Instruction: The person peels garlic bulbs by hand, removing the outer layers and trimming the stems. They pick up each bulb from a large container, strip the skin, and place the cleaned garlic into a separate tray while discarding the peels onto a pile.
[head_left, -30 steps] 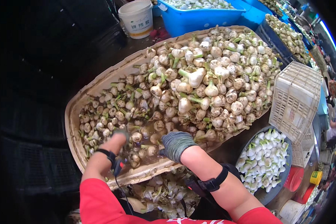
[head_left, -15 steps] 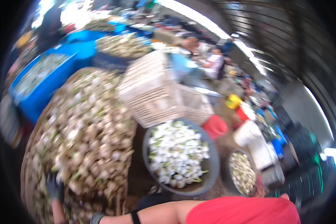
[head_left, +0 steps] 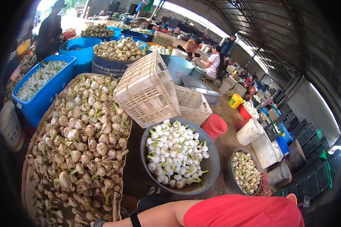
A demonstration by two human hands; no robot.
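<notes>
A long bin (head_left: 119,189) at the left holds a large heap of unpeeled garlic bulbs (head_left: 85,140) with short cut stems and soil on them. My right arm, in a red sleeve, stretches left along the lower edge. Only a sliver of my gloved right hand (head_left: 99,223) shows, nearest the bin's front right corner, with its fingers out of the picture. My left hand is not in view. Right of the heap, a round grey tub (head_left: 213,174) contains clean white garlic bulbs (head_left: 177,153) with green stem stubs.
Two pale plastic crates (head_left: 149,100) (head_left: 193,104) lean behind the grey tub, beside a red bucket (head_left: 215,126). Another tub of garlic (head_left: 246,172) stands at right. Blue tubs (head_left: 43,89) and a dark drum (head_left: 110,67) line the far left. Several people sit or stand farther back.
My left hand was in the near left of the garlic heap and has left the picture. My right hand has dropped slightly toward the lower edge. The view has steadied from blur.
</notes>
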